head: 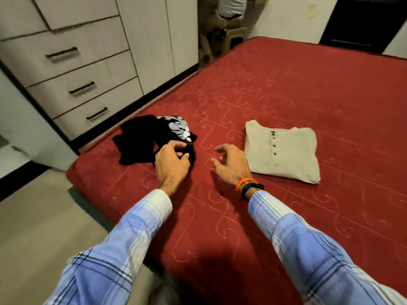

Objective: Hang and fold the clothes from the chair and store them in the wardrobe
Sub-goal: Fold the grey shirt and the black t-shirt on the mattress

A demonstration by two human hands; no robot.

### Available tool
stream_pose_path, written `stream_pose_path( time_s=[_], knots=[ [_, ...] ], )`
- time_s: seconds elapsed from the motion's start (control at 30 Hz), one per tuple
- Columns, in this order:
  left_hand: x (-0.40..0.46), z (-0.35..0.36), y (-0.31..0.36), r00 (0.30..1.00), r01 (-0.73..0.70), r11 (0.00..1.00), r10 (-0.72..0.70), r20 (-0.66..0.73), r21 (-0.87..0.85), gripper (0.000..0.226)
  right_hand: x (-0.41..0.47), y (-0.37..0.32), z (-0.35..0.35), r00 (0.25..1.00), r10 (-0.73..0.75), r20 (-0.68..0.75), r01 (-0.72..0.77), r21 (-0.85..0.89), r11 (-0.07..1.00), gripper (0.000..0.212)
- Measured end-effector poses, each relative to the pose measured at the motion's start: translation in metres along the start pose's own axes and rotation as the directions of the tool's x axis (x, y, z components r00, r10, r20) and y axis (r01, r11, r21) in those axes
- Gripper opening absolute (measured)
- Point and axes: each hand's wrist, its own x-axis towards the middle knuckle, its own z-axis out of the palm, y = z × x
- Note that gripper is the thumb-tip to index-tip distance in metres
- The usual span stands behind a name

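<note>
The left hand (171, 164) is gripping the unfolded black garment (141, 139) on the bed (286, 89), the right hand (231, 164) is hovering loosely spread and empty, and the beige shirt (284, 150) is lying folded, awaiting storage.

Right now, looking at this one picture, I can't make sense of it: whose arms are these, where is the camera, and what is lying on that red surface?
There is no machine here. The arms belong to a person in a blue checked shirt, and the camera is worn on that person's head, looking forward and down, so you see what they see.

The red surface is a mattress. Two garments lie on it. On the right is a beige buttoned shirt, already folded flat. On the left is a black garment with a white print, still crumpled.

The left hand has its fingers curled on the near edge of the black garment. The right hand, with bands on its wrist, hovers open between the two garments and holds nothing.

Behind, on the left, stands a pale wardrobe with closed drawers.
</note>
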Motion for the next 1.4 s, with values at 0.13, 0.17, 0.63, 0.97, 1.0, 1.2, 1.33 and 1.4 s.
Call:
stream_pose_path(
  time_s=[0.13, 0.17, 0.63, 0.97, 1.0, 1.2, 1.33, 1.4],
  knots=[
    [0.023, -0.035, -0.036, 0.999, 0.036, 0.993, -0.037, 0.013, 0.112, 0.044, 0.013, -0.038, 0.038, 0.980, -0.004, 0.198, 0.008, -0.023, 1.000, 0.043],
    [0.027, -0.040, -0.042, 0.993, 0.036, 0.991, -0.050, 0.105, 0.129, 0.058, 0.016, -0.043, 0.047, 0.962, -0.003, 0.275, 0.019, -0.054, 0.998, 0.054],
    [-0.017, -0.026, -0.049, 0.851, 0.284, 0.928, -0.128, 0.509, -0.241, 0.109, -0.018, -0.055, 0.044, 0.945, 0.203, 0.257, -0.252, 0.176, 0.952, 0.038],
    [-0.131, -0.012, 0.048, 0.706, 0.125, 0.930, 0.161, 0.689, -0.345, 0.066, -0.134, 0.019, -0.084, 0.946, 0.280, 0.166, -0.325, 0.524, 0.787, 0.010],
    [-0.142, -0.008, 0.059, 0.684, 0.075, 0.946, 0.182, 0.706, -0.316, 0.066, -0.148, 0.028, -0.101, 0.948, 0.286, 0.140, -0.316, 0.524, 0.791, 0.015],
    [-0.210, 0.033, 0.125, 0.759, -0.346, 0.921, 0.386, 0.524, -0.177, 0.043, -0.239, 0.074, -0.199, 0.941, 0.333, -0.059, -0.272, 0.451, 0.850, 0.022],
    [-0.257, 0.061, 0.174, 0.564, -0.606, 0.781, 0.556, 0.610, -0.151, 0.043, -0.286, 0.096, -0.256, 0.914, 0.350, -0.203, -0.268, 0.345, 0.900, 0.016],
    [-0.280, 0.074, 0.196, 0.513, -0.668, 0.731, 0.587, 0.626, -0.137, 0.031, -0.302, 0.112, -0.278, 0.896, 0.345, -0.278, -0.272, 0.270, 0.924, 0.023]
  ],
)
